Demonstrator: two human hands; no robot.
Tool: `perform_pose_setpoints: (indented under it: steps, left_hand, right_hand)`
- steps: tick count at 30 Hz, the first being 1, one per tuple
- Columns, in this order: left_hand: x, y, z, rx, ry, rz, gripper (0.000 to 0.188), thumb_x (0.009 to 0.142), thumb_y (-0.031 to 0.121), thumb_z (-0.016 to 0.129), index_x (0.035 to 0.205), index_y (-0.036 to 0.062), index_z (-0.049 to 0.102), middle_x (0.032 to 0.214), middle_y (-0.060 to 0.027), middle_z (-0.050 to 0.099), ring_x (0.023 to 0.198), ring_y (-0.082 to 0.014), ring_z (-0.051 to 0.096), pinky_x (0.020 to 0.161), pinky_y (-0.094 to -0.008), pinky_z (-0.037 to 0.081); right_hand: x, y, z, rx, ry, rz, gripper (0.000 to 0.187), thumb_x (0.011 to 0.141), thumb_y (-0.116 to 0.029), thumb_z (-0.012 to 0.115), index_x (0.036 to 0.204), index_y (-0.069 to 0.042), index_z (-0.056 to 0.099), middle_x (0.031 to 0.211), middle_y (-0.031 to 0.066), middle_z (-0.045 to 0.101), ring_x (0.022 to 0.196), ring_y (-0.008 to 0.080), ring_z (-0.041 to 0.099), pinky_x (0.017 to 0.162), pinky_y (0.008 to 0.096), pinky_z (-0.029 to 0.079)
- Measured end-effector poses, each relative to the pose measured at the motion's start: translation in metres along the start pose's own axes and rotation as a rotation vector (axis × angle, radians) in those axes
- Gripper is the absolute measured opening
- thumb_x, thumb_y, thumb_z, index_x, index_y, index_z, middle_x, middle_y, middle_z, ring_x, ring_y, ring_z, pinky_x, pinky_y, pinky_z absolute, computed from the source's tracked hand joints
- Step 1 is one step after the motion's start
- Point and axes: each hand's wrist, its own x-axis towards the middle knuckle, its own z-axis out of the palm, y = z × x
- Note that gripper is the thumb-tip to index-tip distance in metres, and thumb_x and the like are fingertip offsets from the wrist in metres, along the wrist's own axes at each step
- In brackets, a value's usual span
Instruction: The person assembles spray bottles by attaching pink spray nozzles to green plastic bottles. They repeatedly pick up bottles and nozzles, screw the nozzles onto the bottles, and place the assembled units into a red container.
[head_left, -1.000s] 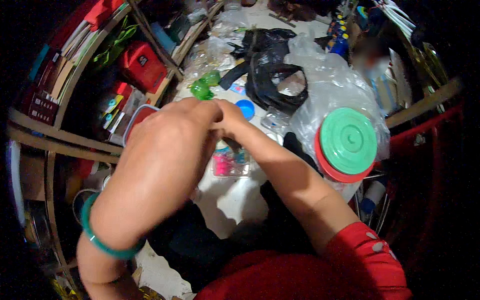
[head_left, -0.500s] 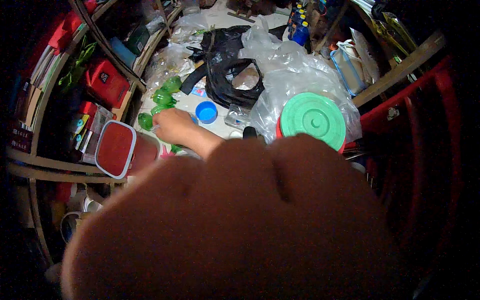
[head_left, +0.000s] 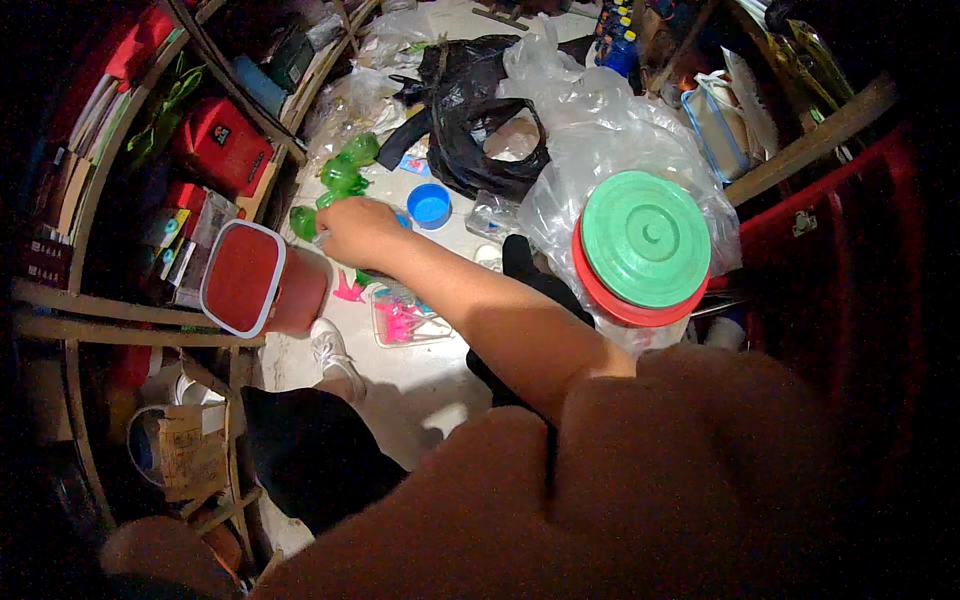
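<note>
One hand [head_left: 362,232], reaching out on a long bare forearm, has its fingers [head_left: 335,238] curled down among a cluster of green plastic pieces [head_left: 340,178] on the pale floor [head_left: 400,375]; whether they have closed on a piece I cannot tell, since the knuckles hide the tips, and which hand it is cannot be told for sure. A huge blurred shape, probably the other arm close to the camera, fills the lower frame, and its hand is not visible. The likeliest slip: the forearm crosses just above the clear tray of pink bits [head_left: 408,322], so dragging the wrist back low could tip or scatter it. The red tub with a white rim [head_left: 256,280] stands just left of the fingers and a sideways sweep could knock it over. Loose green pieces beyond the fingertips could roll off under the shelves [head_left: 130,160]. Counted: about four green pieces visible, one blue cap [head_left: 430,207] just right of the fingers, one red tub, one clear tray, one green-lidded red bucket [head_left: 642,250] well to the right in clear plastic, one black bag [head_left: 470,120] beyond.
</note>
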Motion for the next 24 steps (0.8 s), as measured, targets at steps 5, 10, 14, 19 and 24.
perform_pose_setpoints:
  steps: [5,10,14,19,24]
  left_hand:
    - [-0.004,0.001,0.001,-0.006,0.010,-0.011,0.023,0.074,0.008,0.062,0.096,0.0048,0.057,0.086,-0.0130,0.060,0.076,-0.0301,0.060,0.067,-0.0373,0.049]
    - [-0.011,0.002,0.001,-0.007,0.020,-0.032,0.024,0.074,0.009,0.062,0.096,0.0054,0.057,0.086,-0.0124,0.060,0.075,-0.0294,0.061,0.066,-0.0373,0.050]
    - [-0.009,0.006,0.001,-0.022,0.027,-0.005,0.024,0.074,0.009,0.063,0.097,0.0059,0.058,0.087,-0.0119,0.060,0.075,-0.0289,0.061,0.066,-0.0373,0.050]
    - [-0.012,0.006,0.000,0.004,0.029,-0.040,0.025,0.074,0.010,0.063,0.098,0.0065,0.058,0.087,-0.0113,0.061,0.074,-0.0283,0.062,0.066,-0.0373,0.050]
    - [-0.012,0.011,0.002,0.015,0.015,-0.043,0.025,0.074,0.011,0.063,0.098,0.0071,0.058,0.088,-0.0108,0.061,0.074,-0.0276,0.062,0.065,-0.0374,0.051]
  right_hand:
    - [0.001,0.005,0.005,-0.032,0.010,-0.022,0.027,0.071,-0.017,0.054,0.095,-0.011,0.065,0.091,0.0156,0.064,0.087,0.0339,0.060,0.076,0.0446,0.048]
    - [0.002,-0.002,0.006,-0.052,-0.007,-0.014,0.027,0.071,-0.019,0.055,0.095,-0.012,0.066,0.091,0.0143,0.064,0.087,0.0332,0.061,0.075,0.0443,0.048]
    - [-0.001,0.003,-0.002,-0.062,-0.003,-0.009,0.027,0.072,-0.021,0.056,0.095,-0.013,0.066,0.091,0.0144,0.064,0.087,0.0324,0.061,0.075,0.0435,0.048]
    - [0.003,0.002,0.006,-0.041,0.026,-0.036,0.027,0.071,-0.020,0.056,0.096,-0.013,0.065,0.091,0.0147,0.064,0.088,0.0332,0.061,0.075,0.0434,0.048]
    - [0.003,0.005,0.008,-0.021,0.015,-0.036,0.026,0.069,-0.019,0.058,0.093,-0.010,0.066,0.091,0.0157,0.064,0.088,0.0330,0.061,0.075,0.0438,0.048]
